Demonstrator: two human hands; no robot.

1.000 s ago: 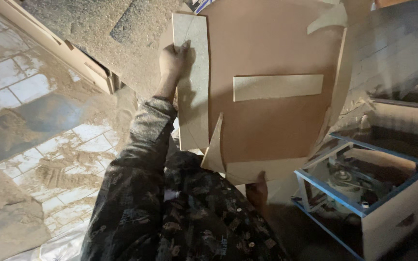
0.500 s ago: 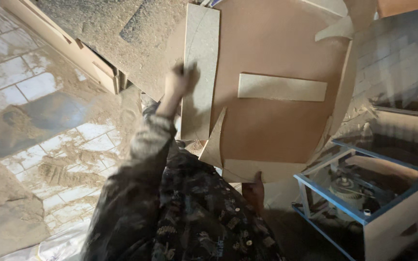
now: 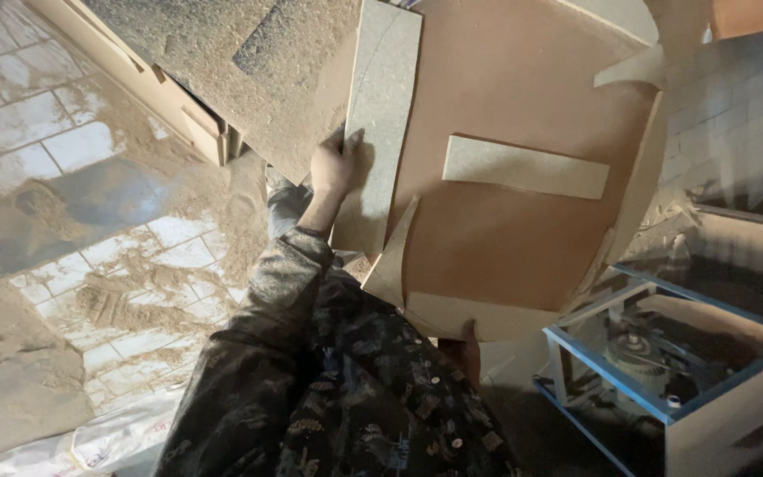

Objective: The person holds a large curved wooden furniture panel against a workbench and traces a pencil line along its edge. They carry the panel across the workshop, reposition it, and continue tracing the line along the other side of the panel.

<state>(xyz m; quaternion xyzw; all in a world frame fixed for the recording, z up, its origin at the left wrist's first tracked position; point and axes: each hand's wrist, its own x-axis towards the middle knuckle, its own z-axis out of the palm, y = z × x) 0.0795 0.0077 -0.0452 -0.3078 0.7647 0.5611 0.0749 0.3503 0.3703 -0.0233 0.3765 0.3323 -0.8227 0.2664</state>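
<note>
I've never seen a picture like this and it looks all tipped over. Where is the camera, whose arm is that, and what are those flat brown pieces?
The camera sits on a person's head and looks down, so you see their own patterned jacket sleeve and hands. The left hand presses on a pale strip of board. That strip lies along the edge of a big brown board, and another short pale strip lies on top of it. The right hand is mostly hidden under the big board's near edge, so its grip is hard to tell. Sawdust covers the tiled floor. At the right stands a blue-framed box with a machine inside.
</note>
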